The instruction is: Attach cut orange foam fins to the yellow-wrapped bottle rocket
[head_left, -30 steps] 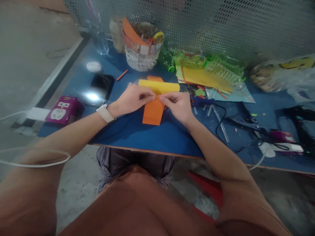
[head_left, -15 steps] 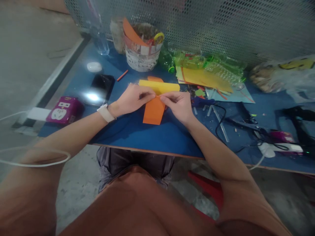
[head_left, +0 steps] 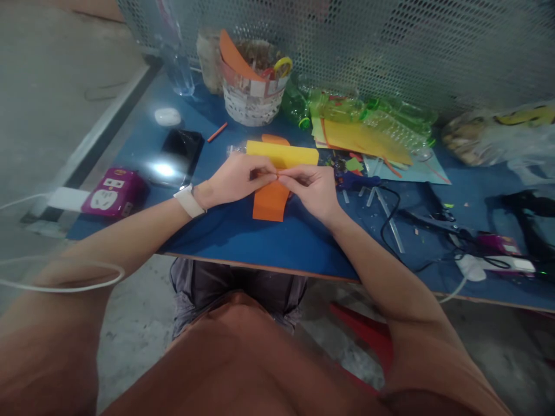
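Orange paper, flat strip, between the hands and reaching nearer the person; wide yellow paper piece just beyond the fingertips; left hand and right hand together, thumbs and forefingers apparently pinching the orange strip, exact contact hidden; strip judged light, bendable, easily creased, best taken by its side edges; blue tabletop, wooden near edge on the person's side of both hands; dark blue tool with black cable beside the right hand, likely limiting rightward room; white woven basket beyond the hands.
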